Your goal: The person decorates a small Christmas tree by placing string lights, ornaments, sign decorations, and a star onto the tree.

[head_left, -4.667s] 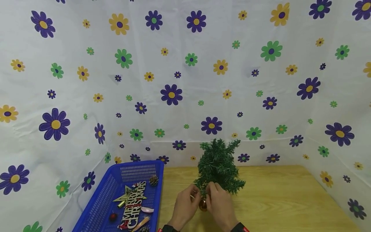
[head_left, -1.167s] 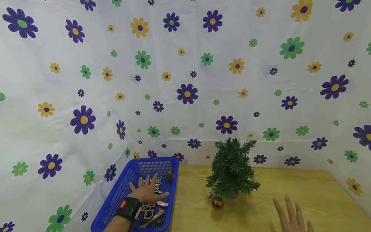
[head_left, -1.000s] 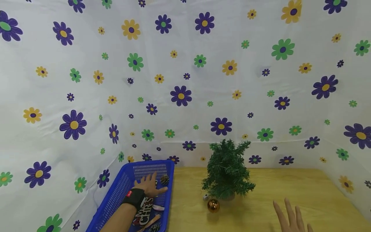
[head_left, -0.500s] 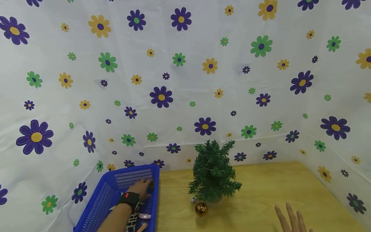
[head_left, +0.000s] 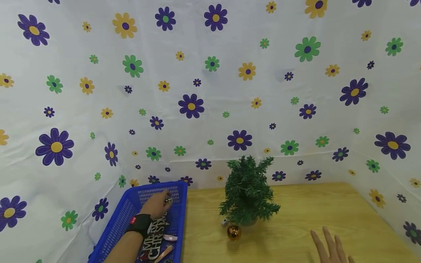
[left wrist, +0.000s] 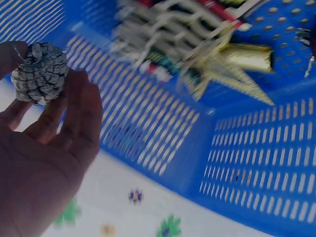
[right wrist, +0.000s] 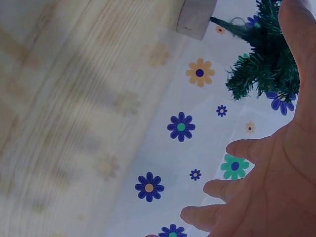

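My left hand (head_left: pixel 155 205) is over the far end of the blue basket (head_left: pixel 182 223). Its thumb and fingers pinch a pine cone (left wrist: pixel 40 74), which shows whole in the left wrist view and partly in the head view. At the lower right, my right hand (head_left: pixel 331 248) has spread fingers and holds nothing; much of it is cut off by the frame. A small artificial Christmas tree (head_left: pixel 249 190) stands upright mid-table, with a shiny copper-coloured ball ornament (head_left: pixel 234 232) in front of it. Beside the ball lies a small silvery piece (head_left: pixel 224 222).
Inside the basket are a MERRY CHRISTMAS sign (head_left: pixel 154 237), a gold star (left wrist: pixel 237 79), a gold cylinder (left wrist: pixel 247 58), a pinkish piece (head_left: pixel 170 237) and a ribbon-like strip (head_left: pixel 163 253). A flower-print curtain (head_left: pixel 210 91) surrounds the wooden table (head_left: pixel 306 212).
Both hands were at the ball by the tree; they came apart. My left hand moved into the basket, took hold of the pine cone and raised it. My right hand moved off to the right.
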Demonstrator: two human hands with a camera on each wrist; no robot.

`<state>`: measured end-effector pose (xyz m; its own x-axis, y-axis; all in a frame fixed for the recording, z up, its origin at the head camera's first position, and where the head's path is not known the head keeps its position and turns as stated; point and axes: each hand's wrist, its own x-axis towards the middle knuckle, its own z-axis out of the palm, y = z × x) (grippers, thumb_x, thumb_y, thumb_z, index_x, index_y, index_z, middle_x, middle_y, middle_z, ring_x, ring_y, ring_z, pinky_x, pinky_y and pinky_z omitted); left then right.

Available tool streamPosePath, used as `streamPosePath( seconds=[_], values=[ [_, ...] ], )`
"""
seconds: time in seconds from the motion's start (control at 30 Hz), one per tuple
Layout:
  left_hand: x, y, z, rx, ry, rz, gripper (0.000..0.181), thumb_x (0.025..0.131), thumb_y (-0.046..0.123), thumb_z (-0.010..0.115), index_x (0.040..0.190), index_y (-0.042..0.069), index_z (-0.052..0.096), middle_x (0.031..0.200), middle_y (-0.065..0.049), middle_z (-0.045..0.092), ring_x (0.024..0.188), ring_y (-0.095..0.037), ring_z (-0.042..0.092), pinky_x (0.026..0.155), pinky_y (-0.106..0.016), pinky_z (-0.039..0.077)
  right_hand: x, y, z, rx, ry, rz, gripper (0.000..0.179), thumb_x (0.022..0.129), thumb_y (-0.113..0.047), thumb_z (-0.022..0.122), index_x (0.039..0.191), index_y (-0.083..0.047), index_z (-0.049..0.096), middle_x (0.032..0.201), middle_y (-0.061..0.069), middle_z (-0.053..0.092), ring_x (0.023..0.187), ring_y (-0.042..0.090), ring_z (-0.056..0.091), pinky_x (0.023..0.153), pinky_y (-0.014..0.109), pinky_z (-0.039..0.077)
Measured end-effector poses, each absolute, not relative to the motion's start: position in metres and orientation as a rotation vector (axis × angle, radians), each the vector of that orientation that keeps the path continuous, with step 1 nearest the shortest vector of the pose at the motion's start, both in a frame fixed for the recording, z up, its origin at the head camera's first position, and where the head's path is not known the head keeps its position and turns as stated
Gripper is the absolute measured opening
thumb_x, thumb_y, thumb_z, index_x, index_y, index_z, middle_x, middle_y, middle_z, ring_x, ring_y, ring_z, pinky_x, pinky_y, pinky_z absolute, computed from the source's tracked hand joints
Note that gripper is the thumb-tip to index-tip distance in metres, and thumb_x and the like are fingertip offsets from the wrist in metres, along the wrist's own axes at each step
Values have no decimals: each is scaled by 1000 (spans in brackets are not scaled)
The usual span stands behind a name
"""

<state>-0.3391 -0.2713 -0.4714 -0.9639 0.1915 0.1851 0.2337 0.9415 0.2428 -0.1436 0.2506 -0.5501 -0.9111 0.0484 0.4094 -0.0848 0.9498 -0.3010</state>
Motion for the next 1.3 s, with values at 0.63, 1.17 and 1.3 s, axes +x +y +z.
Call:
streamPosePath(
  seconds=[0.63,1.17,1.3],
  values=[
    [-206,-129,-396,-732,-2201,-2327,41,99,22,45,138,14,33,135,-18,40,118,-23,52,101,-38,45,-135,170,-442,465,-2335,605,65,66,-42,82,120,-16,58,116,-3,56,96,15,60,67,32,54],
    [-155,-61,-426,-336,-2112,-2803,40,97,32,50,120,2,40,107,-9,58,95,-18,64,91,-37,52,-135,113,-422,851,-1961,824,18,82,-14,71,98,-18,64,91,-7,55,70,1,53,61,7,42],
    [-151,-60,-441,-411,-2205,-2812,43,97,36,47,121,1,44,111,-14,60,92,-23,67,84,-39,54,-132,114,-426,742,-2027,978,27,75,-2,75,88,-22,61,82,-15,53,64,-6,51,57,5,41]
  ],
)
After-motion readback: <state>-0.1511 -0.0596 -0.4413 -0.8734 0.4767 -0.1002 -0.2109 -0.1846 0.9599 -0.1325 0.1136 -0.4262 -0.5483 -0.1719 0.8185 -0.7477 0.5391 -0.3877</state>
